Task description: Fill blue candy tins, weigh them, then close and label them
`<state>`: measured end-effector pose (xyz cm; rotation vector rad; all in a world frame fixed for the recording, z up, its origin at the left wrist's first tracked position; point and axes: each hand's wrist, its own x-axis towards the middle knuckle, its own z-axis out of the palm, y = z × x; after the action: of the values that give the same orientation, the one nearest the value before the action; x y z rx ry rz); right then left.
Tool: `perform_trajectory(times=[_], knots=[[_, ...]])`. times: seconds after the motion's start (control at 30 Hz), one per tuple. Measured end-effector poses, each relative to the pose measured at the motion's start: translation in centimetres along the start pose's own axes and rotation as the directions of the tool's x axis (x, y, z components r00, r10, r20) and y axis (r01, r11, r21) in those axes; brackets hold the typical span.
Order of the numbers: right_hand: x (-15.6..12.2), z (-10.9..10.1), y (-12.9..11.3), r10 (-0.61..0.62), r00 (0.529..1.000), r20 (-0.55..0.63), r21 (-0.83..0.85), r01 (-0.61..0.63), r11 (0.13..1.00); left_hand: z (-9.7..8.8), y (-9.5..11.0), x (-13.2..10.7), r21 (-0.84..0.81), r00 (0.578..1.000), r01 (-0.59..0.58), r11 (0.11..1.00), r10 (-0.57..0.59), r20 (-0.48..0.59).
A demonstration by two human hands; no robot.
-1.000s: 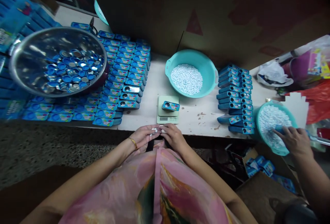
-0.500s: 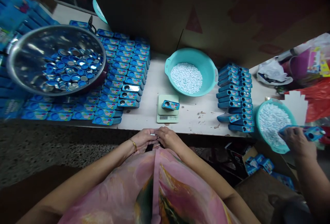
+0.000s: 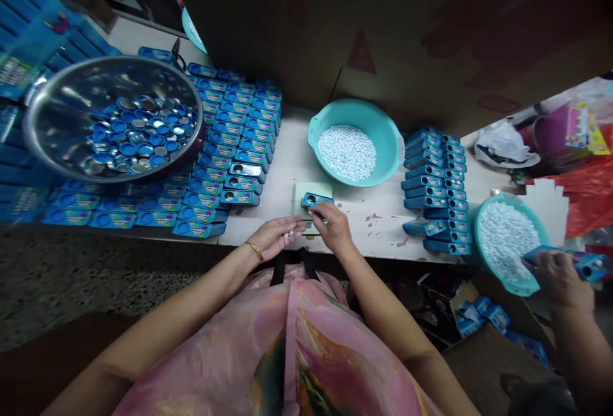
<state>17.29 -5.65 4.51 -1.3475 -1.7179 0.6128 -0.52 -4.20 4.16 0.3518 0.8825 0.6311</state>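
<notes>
A small blue tin [image 3: 316, 200] with a round hole in its top lies on a pale green scale [image 3: 301, 191] near the table's front edge. My right hand [image 3: 334, 226] reaches up to the tin, fingertips pinched at its near edge. My left hand [image 3: 276, 236] is cupped palm-up just left of the scale, with a few small white tablets [image 3: 288, 233] in it. A teal basin of white tablets [image 3: 355, 141] stands behind the scale.
Rows of blue tins [image 3: 225, 148] cover the table's left, under a steel bowl of round blue lids [image 3: 112, 119]. A stack of blue tins [image 3: 435, 183] is at the right. Another person's hand [image 3: 558, 275] holds a blue tin beside a second teal tablet basin [image 3: 507, 237].
Both my hands moved from the table edge forward to the scale; the right hand now reaches the tin. The other person's hand lifted a tin out of the right basin.
</notes>
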Motion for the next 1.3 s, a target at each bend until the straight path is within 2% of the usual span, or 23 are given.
perform_trajectory(times=[0.13, 0.37, 0.5, 0.63, 0.83, 1.0, 1.17, 1.23, 1.3], knots=[[1.4, -0.1, 1.2, 0.018, 0.997, -0.071, -0.107, -0.026, 0.994, -0.8, 1.0, 0.0, 0.006, 0.998, -0.038, 0.999, 0.038, -0.051], [-2.7, -2.7, 2.2, 0.119, 0.941, -0.317, -0.081, -0.152, 0.985, -4.9, -0.3, -2.4, -0.094, 0.98, -0.029, 0.995, 0.01, -0.199], [-3.7, -3.5, 3.2, 0.183, 0.904, -0.386, -0.049, -0.219, 0.975, -6.3, -0.9, -2.8, -0.169, 0.955, -0.03, 0.985, -0.022, -0.296], [-3.1, -3.0, 3.4, 0.144, 0.927, -0.346, -0.115, -0.195, 0.974, -6.5, -0.9, -2.7, -0.205, 0.95, -0.036, 0.978, -0.03, -0.311], [-2.0, -1.9, 2.3, 0.049, 0.982, -0.182, -0.311, -0.104, 0.945, -7.3, -0.5, -2.9, -0.198, 0.946, -0.061, 0.978, -0.006, -0.323], [-1.4, -1.3, 1.8, 0.042, 0.997, -0.067, -0.443, -0.067, 0.894, -8.3, -0.9, -3.6, -0.212, 0.936, -0.083, 0.974, 0.003, -0.352], [-0.2, -0.2, 1.1, 0.043, 0.997, 0.067, -0.498, -0.004, 0.867, -8.3, -1.0, -3.6, -0.259, 0.929, -0.081, 0.962, -0.021, -0.37], [0.3, -0.2, 0.9, 0.019, 0.997, 0.069, -0.499, 0.018, 0.867, -8.1, -0.9, -3.5, -0.269, 0.934, -0.084, 0.959, -0.018, -0.357], [0.6, -0.5, 1.1, 0.0, 1.0, 0.024, -0.506, 0.012, 0.863, -8.0, -0.8, -3.5, -0.27, 0.935, -0.092, 0.958, -0.01, -0.353]])
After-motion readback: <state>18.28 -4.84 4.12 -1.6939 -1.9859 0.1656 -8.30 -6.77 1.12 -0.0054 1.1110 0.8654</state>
